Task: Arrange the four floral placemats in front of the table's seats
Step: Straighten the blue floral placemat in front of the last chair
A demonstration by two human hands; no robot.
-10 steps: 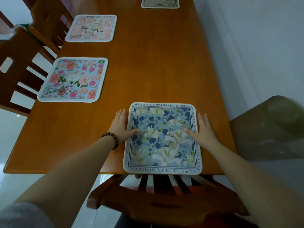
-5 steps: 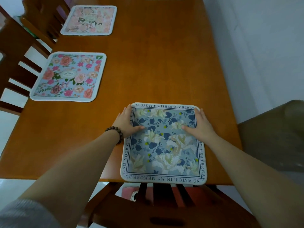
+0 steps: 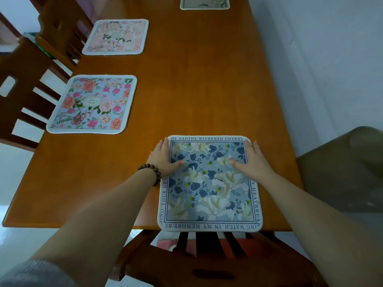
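Our grip here is no pinch at all: the left hand point(image 3: 163, 157) and the right hand point(image 3: 251, 160) lie flat and spread, palms down on the left and right edges of the blue placemat point(image 3: 209, 183), with the thumbs reaching inward over the print. The mat sits at the near end of the bench point(image 3: 196, 79), its near edge hanging a little past the bench rim above the chair back point(image 3: 207, 264). We judge this the final squaring of the last mat, since the bright floral placemat point(image 3: 93, 104) and the pale pink placemat point(image 3: 117, 37) already lie along the left side by their chairs, and a cream placemat point(image 3: 205, 3) rests at the far end. To finish well, we press evenly with both palms and slide the mat slightly away from us until its near edge lies parallel to the rim and fully on the wood, centred on the chair
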